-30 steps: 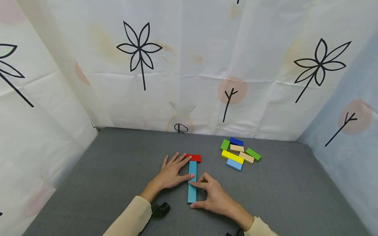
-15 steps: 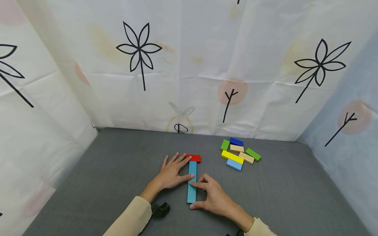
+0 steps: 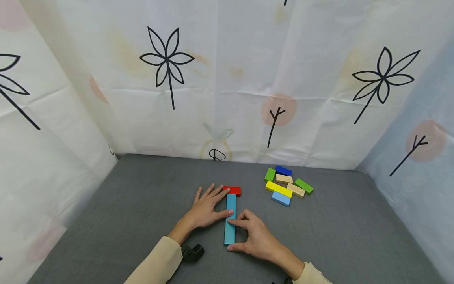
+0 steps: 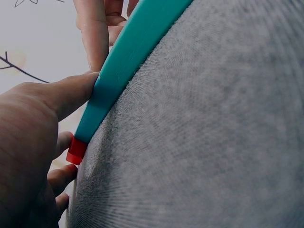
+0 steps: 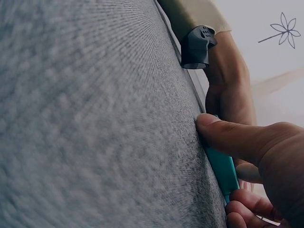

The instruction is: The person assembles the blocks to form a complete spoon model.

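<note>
Two flat turquoise blocks lie end to end on the grey cloth in the head view, the far one [image 3: 231, 200] meeting a red block [image 3: 235, 191] set crosswise at its far end. My left hand [image 3: 204, 212] lies spread, with the index fingertip on the red block's left part and the thumb on the far turquoise block. With thumb and index finger, my right hand [image 3: 260, 238] spans the near turquoise block [image 3: 229, 235] lengthwise, thumb at its near end. In the right wrist view, the thumb [image 5: 223, 135] covers part of that turquoise block [image 5: 222, 166].
Behind and right of the hands lies a loose group of blocks: yellow [image 3: 279, 189], light blue [image 3: 281, 198], dark blue [image 3: 283, 170], two green and two plain wood. A printed white cloth [image 3: 241, 130] rises behind the table. A black wrist device [image 3: 192, 252] sits by my left sleeve.
The near end of the near turquoise block has shifted very slightly left, and my right thumb with it. My left hand keeps its place.
</note>
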Tool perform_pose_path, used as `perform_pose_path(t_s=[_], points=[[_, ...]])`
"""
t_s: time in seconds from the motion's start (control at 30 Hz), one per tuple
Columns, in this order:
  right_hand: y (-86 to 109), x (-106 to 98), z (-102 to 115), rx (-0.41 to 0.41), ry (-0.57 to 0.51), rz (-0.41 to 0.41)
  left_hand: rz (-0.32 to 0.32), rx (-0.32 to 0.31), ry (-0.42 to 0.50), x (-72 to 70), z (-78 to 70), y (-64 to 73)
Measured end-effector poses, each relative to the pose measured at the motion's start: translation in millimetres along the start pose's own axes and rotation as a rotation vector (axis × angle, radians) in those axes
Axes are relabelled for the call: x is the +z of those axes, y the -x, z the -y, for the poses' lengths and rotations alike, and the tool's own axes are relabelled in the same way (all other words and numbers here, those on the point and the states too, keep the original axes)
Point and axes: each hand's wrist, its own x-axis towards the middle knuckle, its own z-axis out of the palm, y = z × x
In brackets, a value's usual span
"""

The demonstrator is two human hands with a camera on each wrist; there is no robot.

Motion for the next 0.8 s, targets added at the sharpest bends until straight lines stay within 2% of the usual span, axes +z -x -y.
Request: perform_pose_path(t_s=[0.37,0.53,0.67,0.8], points=[[0.2,-5,0,0.036,-0.045,0.024,-0.002,-0.008,-0.008,-0.7,-1.9,0.2],[-0.6,-19,-6,0.026,-0.056,-0.031,-0.004,-0.006,-0.011,-1.1,-2.1,0.8],[-1.4,-38,-16,0.045,0.027,-0.116,0.0,-0.013,-0.005,-1.1,-1.6,1.2],[0.8,-60,-33,0.079,0.216,-0.25,0.004,-0.01,0.005,-1.8,-1.7,2.6]])
